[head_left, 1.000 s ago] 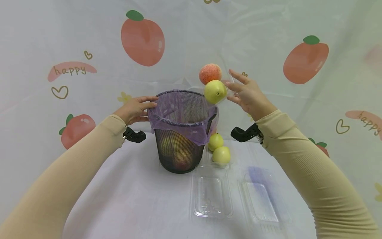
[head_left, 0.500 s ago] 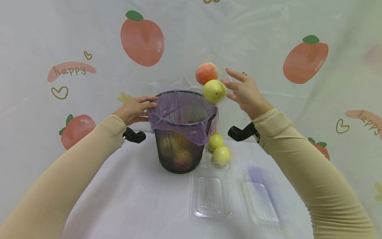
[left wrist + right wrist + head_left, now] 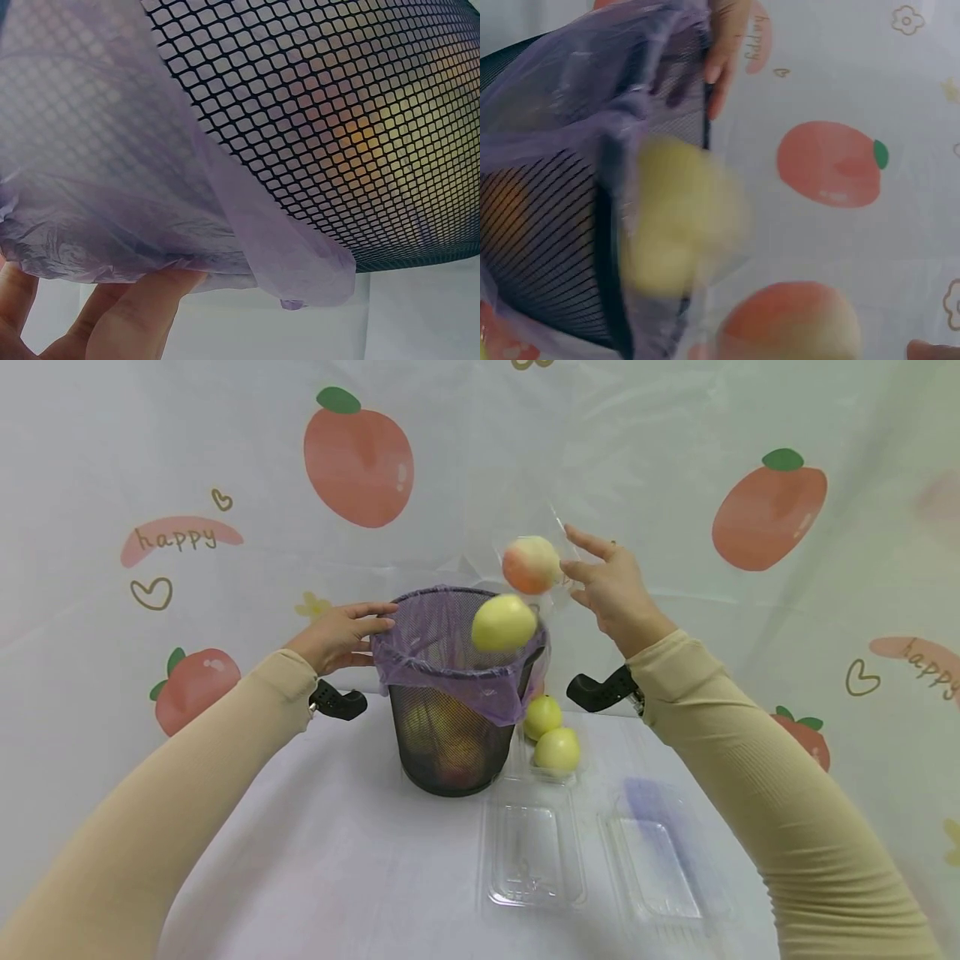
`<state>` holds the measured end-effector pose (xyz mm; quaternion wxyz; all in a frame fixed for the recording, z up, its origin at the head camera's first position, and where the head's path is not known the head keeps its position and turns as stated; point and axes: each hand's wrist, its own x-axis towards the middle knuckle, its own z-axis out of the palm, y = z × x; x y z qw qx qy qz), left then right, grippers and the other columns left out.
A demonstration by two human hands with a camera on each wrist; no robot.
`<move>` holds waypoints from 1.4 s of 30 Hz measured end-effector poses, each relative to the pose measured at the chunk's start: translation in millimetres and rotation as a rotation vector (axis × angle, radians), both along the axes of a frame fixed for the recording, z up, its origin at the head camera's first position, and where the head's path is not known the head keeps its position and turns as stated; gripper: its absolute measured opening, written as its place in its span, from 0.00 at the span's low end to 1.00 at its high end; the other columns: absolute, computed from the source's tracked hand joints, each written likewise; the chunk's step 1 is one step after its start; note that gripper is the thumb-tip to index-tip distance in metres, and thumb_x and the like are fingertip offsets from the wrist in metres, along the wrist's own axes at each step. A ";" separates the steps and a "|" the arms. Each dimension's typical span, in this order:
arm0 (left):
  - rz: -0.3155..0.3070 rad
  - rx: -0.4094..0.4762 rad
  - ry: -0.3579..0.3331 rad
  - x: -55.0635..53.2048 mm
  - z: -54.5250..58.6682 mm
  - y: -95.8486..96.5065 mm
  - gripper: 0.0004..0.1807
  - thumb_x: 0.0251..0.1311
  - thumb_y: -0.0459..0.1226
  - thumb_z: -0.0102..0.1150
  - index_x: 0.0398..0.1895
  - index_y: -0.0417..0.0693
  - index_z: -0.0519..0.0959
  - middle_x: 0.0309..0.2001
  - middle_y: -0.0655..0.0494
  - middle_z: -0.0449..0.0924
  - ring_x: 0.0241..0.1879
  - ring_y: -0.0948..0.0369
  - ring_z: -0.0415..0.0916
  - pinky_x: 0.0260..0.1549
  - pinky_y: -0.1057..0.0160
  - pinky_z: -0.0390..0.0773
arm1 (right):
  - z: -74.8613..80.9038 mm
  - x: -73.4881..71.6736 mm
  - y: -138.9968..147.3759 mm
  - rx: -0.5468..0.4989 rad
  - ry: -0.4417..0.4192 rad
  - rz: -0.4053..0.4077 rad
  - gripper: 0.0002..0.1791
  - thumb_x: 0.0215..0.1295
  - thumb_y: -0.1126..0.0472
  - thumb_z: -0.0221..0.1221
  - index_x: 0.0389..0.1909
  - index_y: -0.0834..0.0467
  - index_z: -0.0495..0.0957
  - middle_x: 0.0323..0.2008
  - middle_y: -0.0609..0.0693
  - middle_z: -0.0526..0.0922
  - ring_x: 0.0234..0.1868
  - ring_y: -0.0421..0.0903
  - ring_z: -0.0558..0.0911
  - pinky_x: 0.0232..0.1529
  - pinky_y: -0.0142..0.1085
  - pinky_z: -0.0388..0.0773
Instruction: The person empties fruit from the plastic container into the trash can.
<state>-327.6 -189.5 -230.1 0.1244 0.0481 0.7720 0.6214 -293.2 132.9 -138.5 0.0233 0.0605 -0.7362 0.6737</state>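
Observation:
A black mesh bin point(image 3: 450, 752) with a purple bag point(image 3: 442, 643) folded over its rim stands upright on the table. My left hand point(image 3: 341, 635) touches the left of the rim, fingers fairly straight; in the left wrist view the fingertips point(image 3: 176, 281) meet the bag's edge. My right hand point(image 3: 611, 581) holds a thin clear plastic box point(image 3: 558, 517) tilted toward the bin's right side. A yellow-green pear point(image 3: 504, 623), out of the box, hangs in mid-air over the opening, blurred in the right wrist view. A red-and-cream peach point(image 3: 531, 565) is above it, beside my right fingertips.
Two green-yellow fruits point(image 3: 557, 750) sit right of the bin. Nearer lie a clear plastic tray point(image 3: 528, 897) and another clear tray point(image 3: 667, 902) with a bluish patch behind. More fruit point(image 3: 457, 747) shows through the mesh. A printed white curtain point(image 3: 480, 460) hangs behind.
The pear has left the tilted box and dropped leftward over the bin. The peach has rolled down toward where the pear was. My right hand has shifted slightly left; the left hand stays put.

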 end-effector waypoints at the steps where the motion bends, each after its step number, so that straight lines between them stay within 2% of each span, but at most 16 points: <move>1: -0.002 0.000 0.001 0.0 0.1 -0.2 0.29 0.73 0.42 0.48 0.75 0.53 0.57 0.73 0.48 0.51 0.62 0.51 0.64 0.64 0.50 0.70 | 0.7 -0.4 0.0 -0.014 0.006 -0.004 0.31 0.73 0.69 0.48 0.73 0.47 0.59 0.77 0.41 0.39 0.75 0.49 0.53 0.73 0.45 0.55; 5: 0.002 0.002 0.002 0.4 0.3 -1.3 0.30 0.73 0.42 0.48 0.75 0.53 0.57 0.74 0.48 0.50 0.65 0.49 0.62 0.64 0.50 0.69 | 1.0 -2.4 1.1 -0.039 0.020 -0.001 0.31 0.72 0.70 0.48 0.74 0.47 0.58 0.77 0.42 0.42 0.75 0.49 0.53 0.73 0.45 0.55; 8: 0.004 0.004 0.003 1.0 0.4 -1.5 0.30 0.73 0.42 0.48 0.75 0.53 0.57 0.74 0.48 0.50 0.66 0.48 0.62 0.64 0.50 0.69 | -0.8 -4.0 2.7 -0.051 0.011 -0.003 0.32 0.72 0.69 0.49 0.74 0.47 0.57 0.77 0.42 0.40 0.75 0.48 0.56 0.73 0.45 0.55; 11: -0.002 0.014 0.004 1.2 0.3 -1.2 0.29 0.73 0.41 0.48 0.75 0.52 0.57 0.74 0.48 0.51 0.66 0.48 0.61 0.64 0.50 0.69 | -2.1 -5.0 5.2 -0.078 0.004 -0.013 0.32 0.72 0.68 0.50 0.74 0.45 0.57 0.77 0.43 0.33 0.75 0.48 0.54 0.73 0.44 0.56; 15: -0.004 0.016 0.004 1.6 0.5 -0.8 0.29 0.73 0.40 0.47 0.75 0.51 0.57 0.74 0.48 0.51 0.66 0.48 0.61 0.64 0.50 0.69 | -2.0 -5.4 9.2 -0.143 -0.012 -0.008 0.33 0.71 0.67 0.52 0.74 0.43 0.58 0.77 0.44 0.26 0.77 0.51 0.44 0.73 0.42 0.56; 19: -0.006 0.018 0.002 1.1 0.3 -0.8 0.29 0.73 0.40 0.47 0.75 0.51 0.56 0.73 0.47 0.51 0.65 0.48 0.62 0.64 0.50 0.68 | -2.1 -3.6 16.4 -0.216 -0.042 0.017 0.34 0.71 0.67 0.52 0.74 0.41 0.57 0.76 0.40 0.26 0.77 0.56 0.37 0.73 0.41 0.56; 25: -0.003 0.011 0.000 1.8 0.7 -0.6 0.29 0.73 0.41 0.47 0.75 0.52 0.56 0.74 0.47 0.50 0.66 0.48 0.61 0.65 0.50 0.68 | -5.2 1.5 33.5 -0.335 -0.095 0.061 0.35 0.71 0.65 0.52 0.74 0.37 0.56 0.76 0.37 0.27 0.77 0.49 0.32 0.72 0.38 0.59; 27: 0.001 0.005 0.001 1.9 0.7 -0.7 0.29 0.73 0.41 0.48 0.75 0.52 0.57 0.74 0.47 0.50 0.66 0.48 0.62 0.65 0.49 0.68 | -7.2 3.3 40.4 -0.364 -0.116 0.065 0.35 0.70 0.63 0.54 0.73 0.36 0.57 0.76 0.38 0.30 0.76 0.47 0.35 0.70 0.38 0.62; 28: 0.002 0.001 0.002 2.0 0.7 -0.6 0.29 0.73 0.41 0.48 0.75 0.53 0.57 0.74 0.47 0.50 0.65 0.49 0.62 0.65 0.49 0.68 | -8.5 3.7 44.1 -0.379 -0.127 0.063 0.35 0.69 0.63 0.54 0.72 0.35 0.58 0.75 0.39 0.33 0.74 0.46 0.40 0.69 0.37 0.63; 31: 0.004 -0.002 0.003 1.7 0.3 -0.6 0.29 0.73 0.41 0.48 0.75 0.53 0.57 0.74 0.47 0.51 0.65 0.49 0.62 0.65 0.49 0.68 | -12.7 6.9 56.1 -0.466 -0.170 0.079 0.33 0.68 0.62 0.56 0.70 0.34 0.63 0.75 0.36 0.36 0.74 0.44 0.41 0.66 0.36 0.67; 33: 0.003 -0.002 0.004 1.1 0.0 -0.7 0.29 0.73 0.42 0.48 0.75 0.53 0.57 0.74 0.47 0.50 0.66 0.48 0.61 0.65 0.49 0.68 | -16.2 9.0 64.4 -0.534 -0.208 0.091 0.31 0.67 0.62 0.58 0.67 0.34 0.68 0.75 0.37 0.34 0.75 0.43 0.41 0.62 0.34 0.72; 35: 0.004 -0.003 0.005 0.3 -0.5 -1.3 0.29 0.73 0.41 0.48 0.75 0.53 0.57 0.74 0.47 0.50 0.67 0.48 0.61 0.65 0.49 0.68 | -20.0 11.7 72.5 -0.597 -0.243 0.112 0.29 0.66 0.62 0.58 0.65 0.33 0.70 0.76 0.38 0.30 0.77 0.43 0.36 0.58 0.34 0.76; 38: 0.005 -0.005 0.007 -0.7 -1.4 -2.3 0.29 0.72 0.42 0.49 0.75 0.53 0.57 0.75 0.48 0.49 0.67 0.48 0.60 0.65 0.49 0.68 | -26.6 14.5 84.6 -0.671 -0.286 0.127 0.28 0.65 0.61 0.60 0.63 0.33 0.72 0.75 0.45 0.37 0.76 0.45 0.43 0.53 0.35 0.80; 40: 0.008 -0.007 0.006 -1.2 -1.9 -2.8 0.29 0.72 0.42 0.49 0.75 0.53 0.58 0.75 0.48 0.50 0.67 0.48 0.61 0.65 0.49 0.68 | -31.0 15.2 93.1 -0.731 -0.319 0.134 0.27 0.65 0.62 0.60 0.62 0.35 0.74 0.72 0.47 0.45 0.74 0.47 0.50 0.54 0.37 0.80; 42: 0.008 -0.013 0.006 -1.3 -2.1 -3.0 0.29 0.72 0.43 0.49 0.75 0.54 0.58 0.75 0.48 0.50 0.66 0.48 0.62 0.64 0.50 0.69 | -35.5 16.2 102.4 -0.799 -0.360 0.131 0.25 0.64 0.63 0.61 0.59 0.36 0.77 0.71 0.47 0.49 0.71 0.48 0.56 0.56 0.39 0.78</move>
